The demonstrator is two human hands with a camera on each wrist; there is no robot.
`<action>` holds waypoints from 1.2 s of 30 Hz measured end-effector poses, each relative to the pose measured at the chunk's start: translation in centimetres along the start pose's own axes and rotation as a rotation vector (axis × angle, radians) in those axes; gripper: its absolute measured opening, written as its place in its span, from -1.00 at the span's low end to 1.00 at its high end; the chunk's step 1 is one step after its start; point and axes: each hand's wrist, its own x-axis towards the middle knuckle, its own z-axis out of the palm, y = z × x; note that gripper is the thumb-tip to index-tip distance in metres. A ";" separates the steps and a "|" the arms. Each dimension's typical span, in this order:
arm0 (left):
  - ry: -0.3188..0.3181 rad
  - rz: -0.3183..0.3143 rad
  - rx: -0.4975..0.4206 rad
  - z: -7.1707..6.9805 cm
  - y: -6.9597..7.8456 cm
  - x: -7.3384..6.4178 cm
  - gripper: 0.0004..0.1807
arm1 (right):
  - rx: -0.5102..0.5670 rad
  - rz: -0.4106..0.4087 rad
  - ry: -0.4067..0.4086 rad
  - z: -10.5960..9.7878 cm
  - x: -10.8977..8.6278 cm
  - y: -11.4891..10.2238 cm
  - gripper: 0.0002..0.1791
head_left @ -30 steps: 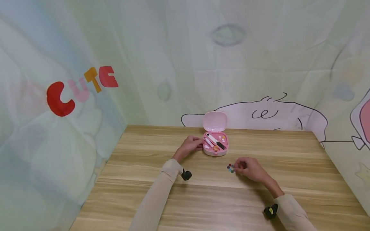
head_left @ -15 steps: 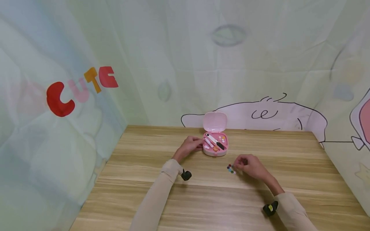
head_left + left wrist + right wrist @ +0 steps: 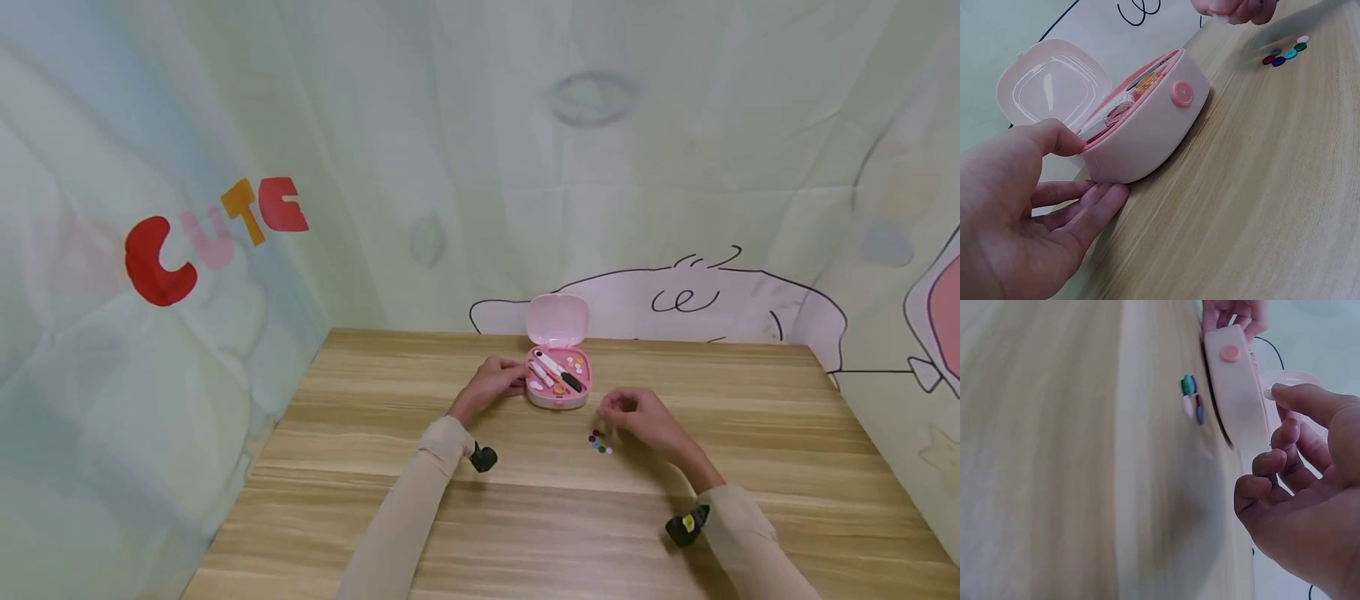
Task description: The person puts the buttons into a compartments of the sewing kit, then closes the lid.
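Note:
A pink-and-white sewing box (image 3: 558,402) stands on the table with its lid (image 3: 558,321) raised. My left hand (image 3: 489,388) holds its left side, thumb on the rim and fingers against the lower wall (image 3: 1147,137). Inside lie a white-and-black tool (image 3: 557,371), an orange round piece (image 3: 559,389) and several light buttons (image 3: 576,363). My right hand (image 3: 641,415) is just off the box's front right corner, above the table. Thumb and forefinger pinch a small pale button (image 3: 1219,19), mostly covered by the fingertips. Several coloured buttons, one of them light blue (image 3: 1290,55), lie below that hand.
The wooden table (image 3: 525,517) extends around the box. Its far edge runs just behind the box, against a printed cloth backdrop (image 3: 480,167). Another cloth panel with letters (image 3: 161,260) hangs along the left.
My right hand has lifted from the coloured buttons with a pale one and moved toward the box. The remaining buttons are more exposed. My left hand stays on the box.

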 end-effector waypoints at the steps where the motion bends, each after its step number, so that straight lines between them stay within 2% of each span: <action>1: 0.000 0.001 0.001 0.0 0.0 0.0 -0.65 | 0.018 0.010 0.001 0.0 0.1 0.0 -0.79; 7: -0.004 0.002 -0.010 0.0 -0.1 -0.2 -0.65 | 0.087 0.012 0.021 0.1 1.4 -0.3 -0.73; 9: -0.012 -0.001 -0.021 0.0 -0.2 -0.2 -0.64 | 0.107 0.021 0.025 0.1 1.5 -1.4 -0.72; 14: -0.010 0.005 -0.031 0.1 -0.1 -0.1 -0.66 | 0.162 0.056 0.048 0.0 2.7 -2.4 -0.68; 16: -0.002 0.009 -0.029 0.1 -0.1 -0.2 -0.67 | 0.179 0.072 0.061 -0.1 3.6 -1.9 -0.66; 21: -0.002 0.010 -0.025 0.1 0.0 -0.2 -0.66 | 0.232 0.100 0.069 -0.3 4.8 -2.7 -0.64; 32: -0.008 0.013 -0.026 0.1 0.0 0.0 -0.65 | 0.486 0.211 0.089 -0.6 6.7 -3.1 -0.56; 36: -0.006 0.009 -0.028 0.1 0.1 0.0 -0.66 | 0.542 0.236 0.096 -0.6 7.2 -3.1 -0.53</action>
